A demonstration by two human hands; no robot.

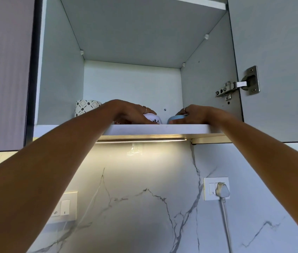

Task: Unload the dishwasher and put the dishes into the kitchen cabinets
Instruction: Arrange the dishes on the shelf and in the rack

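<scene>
- Two dishes are being set on the bottom shelf of an open wall cabinet, one by each hand.
- The white bowl, with a dark leaf print, is gripped from above by the left hand; the fingers are curled over its top and down its side. It appears to rest on the shelf near the front edge, though the contact line is hidden by the shelf lip.
- The blue bowl is held by the right hand, fingers curled over its rim and the thumb low along its front. It sits just beside the white bowl, a narrow gap between them.
- To finish the step well, each dish should be felt to sit flat before the fingers are lifted, since the shelf surface is seen only edge-on from below.
- Both dishes would be better pushed further back, judging by how close they stand to the front edge.
- The hands should be drawn straight back and slightly up, so that no rim is caught and dragged forward.
- A patterned bowl stands at the back left, behind the left wrist and apart from the white bowl; it limits a leftward slide.
- The open door with its hinge hangs close to the right forearm and could be knocked.
- Below, a lit strip, a marble wall, switches and a plugged socket are seen, well clear of the work.
</scene>
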